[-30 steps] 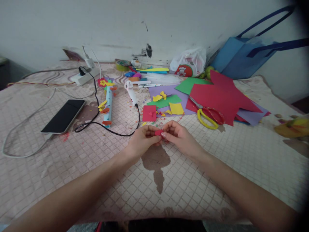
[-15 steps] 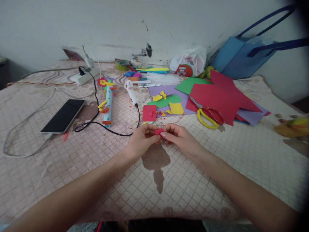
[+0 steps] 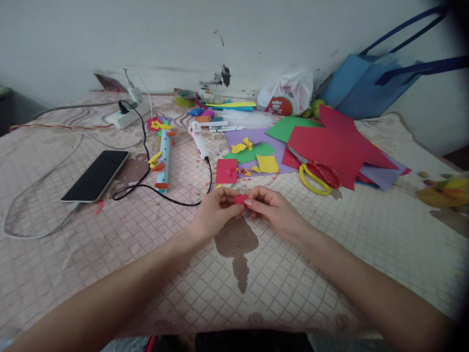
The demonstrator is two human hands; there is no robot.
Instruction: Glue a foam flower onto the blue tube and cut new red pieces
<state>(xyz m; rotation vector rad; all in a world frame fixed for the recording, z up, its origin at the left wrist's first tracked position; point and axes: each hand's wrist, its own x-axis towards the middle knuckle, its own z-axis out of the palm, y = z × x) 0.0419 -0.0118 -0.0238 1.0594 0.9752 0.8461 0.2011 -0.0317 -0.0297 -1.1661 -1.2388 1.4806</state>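
Between my two hands is a small red piece of craft foam or paper (image 3: 241,199); its exact material does not show. My left hand (image 3: 217,209) pinches its left end between thumb and fingers. At its right end, my right hand (image 3: 271,208) grips it the same way, thumb on top. Both hands hover close over the table, their fingertips almost meeting. Just beyond them lie a red square sheet (image 3: 226,171), a yellow square (image 3: 267,164) and small coloured scraps (image 3: 247,173). Scissors (image 3: 315,179) with yellow and red handles lie farther right.
A white glue gun (image 3: 199,140) trails a black cord (image 3: 172,199) to a power strip (image 3: 126,116). Left are a phone (image 3: 97,176) and a decorated light-blue tube (image 3: 164,159). Coloured sheets (image 3: 330,146), a plastic bag (image 3: 289,93) and a blue bag (image 3: 366,85) occupy the right.
Hardly anything differs. Both hands keep their pinch on the small red piece, with only a slight shift of the fingers; the view has moved very slightly.
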